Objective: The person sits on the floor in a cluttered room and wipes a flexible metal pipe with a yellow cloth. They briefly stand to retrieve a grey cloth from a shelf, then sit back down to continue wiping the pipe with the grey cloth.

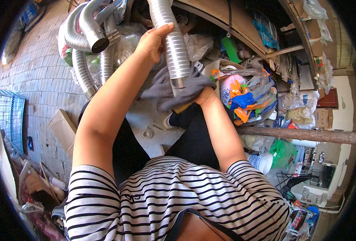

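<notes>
A silver ribbed metal duct pipe (173,48) slants down in front of me from the top edge. Partway along it, my left hand (154,42) is closed round the tube. A dark grey cloth (170,90) is bunched about the pipe's lower end, partly behind it. My right hand (205,95) is closed on the cloth's right side, close to that end, with its fingers largely hidden in the folds. Several more silver duct pipes (79,34), some curved, stand in a bundle to the left of my left hand.
A heap of coloured plastic bags (246,94) lies to the right, above a wooden pole (298,135). Cardboard (62,130) sits on the brick paving at left, with a blue wire cage (10,116) beyond. A tape roll (148,133) lies between my legs.
</notes>
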{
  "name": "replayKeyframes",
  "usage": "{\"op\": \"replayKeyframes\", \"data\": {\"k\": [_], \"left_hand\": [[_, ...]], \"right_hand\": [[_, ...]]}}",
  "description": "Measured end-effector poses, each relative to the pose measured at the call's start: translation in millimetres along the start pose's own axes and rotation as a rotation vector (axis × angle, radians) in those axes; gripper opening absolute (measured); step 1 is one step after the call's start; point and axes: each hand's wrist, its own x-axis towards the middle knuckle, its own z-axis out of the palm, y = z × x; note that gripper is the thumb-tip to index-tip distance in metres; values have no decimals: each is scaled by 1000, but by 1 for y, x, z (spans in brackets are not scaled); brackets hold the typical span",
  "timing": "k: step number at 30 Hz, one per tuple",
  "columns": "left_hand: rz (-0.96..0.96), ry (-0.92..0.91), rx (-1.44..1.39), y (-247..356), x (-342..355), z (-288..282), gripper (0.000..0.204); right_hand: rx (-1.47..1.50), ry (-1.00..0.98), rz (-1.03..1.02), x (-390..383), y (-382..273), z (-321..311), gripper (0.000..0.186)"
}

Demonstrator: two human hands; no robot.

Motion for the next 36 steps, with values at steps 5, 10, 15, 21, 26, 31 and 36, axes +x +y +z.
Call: {"op": "replayKeyframes", "data": {"k": [5,10,15,21,26,31,36], "left_hand": [[-54,-67,-3,-2,0,6,47],[-16,-5,-20,-4,15,-5,44],[113,66,7,-4,1,7,51],[26,-169,-78,-4,7,-9,47],[-295,-739,-208,-13,-20,4,43],[-242,-712,-124,-21,-24,10,41],[-151,-465,24,-32,-19,16,43]], "right_hand": [[-187,50,-218,-9,1,3,36],[20,112,30,-38,-53,47,26],[-1209,530,-655,-22,-43,56,53],[78,10,-17,-24,-33,16,31],[-1270,-8,-551,-17,-40,-13,25],[-1449,-20,-789,-11,-42,-13,28],[26,173,94,-25,-68,32,27]]}}
